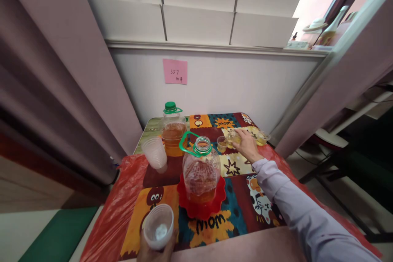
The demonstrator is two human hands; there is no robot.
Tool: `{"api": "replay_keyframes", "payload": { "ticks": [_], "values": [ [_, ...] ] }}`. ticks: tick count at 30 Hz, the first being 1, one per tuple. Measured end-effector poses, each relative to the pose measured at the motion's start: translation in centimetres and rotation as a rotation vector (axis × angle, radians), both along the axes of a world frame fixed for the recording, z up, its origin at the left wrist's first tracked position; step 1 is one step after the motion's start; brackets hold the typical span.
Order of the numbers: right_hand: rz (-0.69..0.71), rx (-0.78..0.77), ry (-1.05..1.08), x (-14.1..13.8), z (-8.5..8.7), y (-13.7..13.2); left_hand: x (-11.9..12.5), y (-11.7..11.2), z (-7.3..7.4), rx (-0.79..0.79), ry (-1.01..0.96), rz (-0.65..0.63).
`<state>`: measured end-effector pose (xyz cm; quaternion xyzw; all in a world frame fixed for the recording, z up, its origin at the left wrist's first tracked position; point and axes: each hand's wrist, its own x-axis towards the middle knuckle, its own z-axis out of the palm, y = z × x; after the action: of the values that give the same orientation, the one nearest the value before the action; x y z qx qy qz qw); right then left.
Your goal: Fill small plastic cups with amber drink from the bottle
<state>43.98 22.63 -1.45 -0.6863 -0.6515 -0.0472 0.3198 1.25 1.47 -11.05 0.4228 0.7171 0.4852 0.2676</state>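
Observation:
My left hand point(156, 249) grips a clear plastic cup point(159, 226) near the front edge of the table; the cup holds no visible liquid. Out to the right, my right hand point(246, 146) closes its fingers on a clear cup of yellowish liquid point(233, 138). Just left of it stands a smaller clear cup point(222, 144) with some liquid. Between my hands an uncapped jug point(202, 172) with a green handle rests in a red scalloped dish point(201, 211), a little amber liquid at its bottom.
A capped jug point(174, 133) of amber liquid stands at the back left, near a stack of plastic cups point(154, 153) leaning to one side. Another cup point(263, 137) sits beyond my right hand. Red plastic sheeting point(118, 200) hangs over the table's sides. The wall point(221, 82) rises behind.

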Motion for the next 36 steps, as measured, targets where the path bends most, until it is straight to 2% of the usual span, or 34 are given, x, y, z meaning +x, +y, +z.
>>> {"api": "replay_keyframes", "payload": {
  "ticks": [7,13,20,23,25,28,31,33,36],
  "values": [
    [0.03,-0.011,-0.159,0.2,0.8,0.4,-0.1,0.0,-0.6,-0.004,0.028,0.007],
    [0.054,-0.007,-0.293,0.2,1.2,0.8,-0.5,0.3,-0.3,0.038,-0.012,-0.017],
    [0.151,-0.004,-0.43,-0.7,2.1,1.1,-1.0,0.3,-0.7,-0.034,-0.029,-0.022],
    [0.199,0.021,-0.448,-1.1,2.6,0.8,-0.9,0.3,-0.3,-0.053,-0.007,-0.027],
    [0.183,0.078,-0.376,-1.4,2.9,-0.1,-0.7,0.2,0.4,-0.056,0.004,-0.037],
    [0.055,0.202,-0.045,-2.8,3.8,-3.4,-0.2,-0.3,1.6,-0.019,0.025,-0.044],
    [0.001,0.276,0.47,-6.1,4.9,-9.4,1.3,-1.2,2.6,0.041,0.036,-0.059],
    [0.115,0.287,0.757,-9.3,5.4,-14.3,3.0,-2.1,3.2,0.072,0.043,-0.081],
    [0.339,0.219,0.951,-14.3,5.4,-21.1,6.0,-3.5,4.2,0.079,0.04,-0.19]
  ]
}}
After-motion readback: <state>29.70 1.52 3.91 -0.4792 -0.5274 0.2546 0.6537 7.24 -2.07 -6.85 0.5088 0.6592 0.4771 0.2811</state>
